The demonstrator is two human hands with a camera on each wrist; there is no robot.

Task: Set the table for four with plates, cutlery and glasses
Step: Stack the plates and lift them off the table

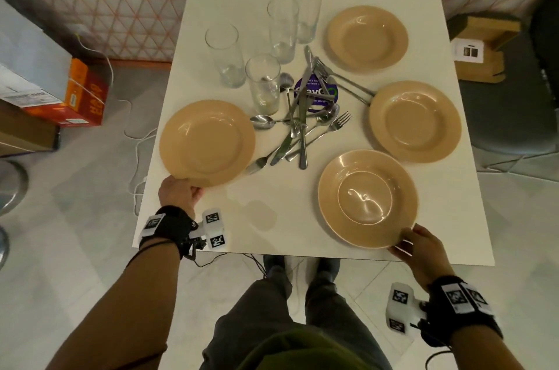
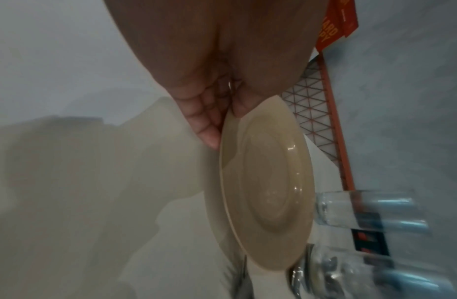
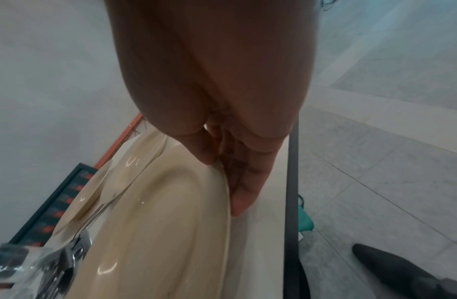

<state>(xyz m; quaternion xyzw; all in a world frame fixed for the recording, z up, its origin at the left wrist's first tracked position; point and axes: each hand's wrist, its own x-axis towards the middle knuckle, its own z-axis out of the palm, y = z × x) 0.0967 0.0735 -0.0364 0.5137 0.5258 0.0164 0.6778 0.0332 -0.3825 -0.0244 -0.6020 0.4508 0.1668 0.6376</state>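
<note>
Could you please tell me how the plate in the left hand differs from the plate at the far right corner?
The left-hand plate is pinched at its rim by the left hand and overhangs the table edge; the far plate sits untouched, fully on the table. Both are tan and empty.

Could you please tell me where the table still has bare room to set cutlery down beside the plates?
Bare patches: the near edge between the left plate and near-right plate; the far-left corner beyond the glasses. The middle is crowded by the cutlery pile.

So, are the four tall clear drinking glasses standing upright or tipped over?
Upright. In the head view the four tall clear drinking glasses stand on their bases on the white table, open mouths up, and look empty.
</note>
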